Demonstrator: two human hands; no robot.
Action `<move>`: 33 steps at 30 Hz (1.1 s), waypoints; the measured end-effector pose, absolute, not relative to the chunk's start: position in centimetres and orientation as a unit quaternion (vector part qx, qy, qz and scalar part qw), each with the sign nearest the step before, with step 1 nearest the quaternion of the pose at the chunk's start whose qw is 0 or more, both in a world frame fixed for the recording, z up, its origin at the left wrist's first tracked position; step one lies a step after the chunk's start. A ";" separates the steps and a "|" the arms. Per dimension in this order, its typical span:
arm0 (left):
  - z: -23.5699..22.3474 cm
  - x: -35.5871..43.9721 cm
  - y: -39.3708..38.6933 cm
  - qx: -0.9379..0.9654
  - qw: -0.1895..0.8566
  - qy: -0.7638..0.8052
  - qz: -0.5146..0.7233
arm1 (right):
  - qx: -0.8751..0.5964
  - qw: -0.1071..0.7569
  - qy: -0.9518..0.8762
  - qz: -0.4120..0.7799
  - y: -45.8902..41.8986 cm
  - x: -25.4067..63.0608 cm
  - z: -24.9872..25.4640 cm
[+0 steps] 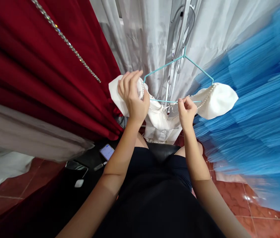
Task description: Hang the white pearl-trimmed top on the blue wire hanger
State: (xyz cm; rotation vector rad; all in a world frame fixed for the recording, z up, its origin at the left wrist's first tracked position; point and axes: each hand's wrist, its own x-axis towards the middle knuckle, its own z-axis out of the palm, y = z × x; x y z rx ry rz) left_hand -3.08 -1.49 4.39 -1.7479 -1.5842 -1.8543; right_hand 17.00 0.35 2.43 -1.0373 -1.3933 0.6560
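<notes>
A white dress (158,119) with pearl beads along its neckline hangs on a thin turquoise hanger (164,65). My left hand (133,96) grips the dress at its left shoulder, the fingers bent over the white cloth and the thumb by the beaded edge. Thumb and fingertips of my right hand (187,110) are pinched together at the right part of the neckline, in front of the hanger's lower bar. Whatever is between those fingertips is too small to make out. The right sleeve (220,100) puffs out untouched.
Red cloth (75,66) with a rhinestone strip (65,39) hangs at left, and layered blue tulle (259,109) at right. White drapes (145,36) and a metal pole (183,29) stand behind. A lit phone (107,151) lies on a black surface beside my left forearm.
</notes>
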 end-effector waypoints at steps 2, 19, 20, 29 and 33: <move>4.3 -4.8 0.0 -0.596 0.049 -0.525 -0.605 | -0.451 0.596 -0.607 0.268 0.4 17.5 2.4; -0.7 -4.3 -4.6 -0.517 0.092 -0.534 -0.663 | -0.439 0.611 -0.602 0.268 0.1 14.4 2.2; -0.2 -2.8 -5.1 -0.562 0.083 -0.523 -0.635 | -0.439 0.617 -0.597 0.266 0.1 14.2 2.2; 3.8 1.3 -2.3 -0.721 -0.005 -0.551 -0.421 | -0.469 0.582 -0.614 0.251 -1.4 16.4 2.3; 2.8 1.3 -2.2 -0.716 0.018 -0.551 -0.428 | -0.461 0.639 -0.591 0.175 -3.4 17.5 2.0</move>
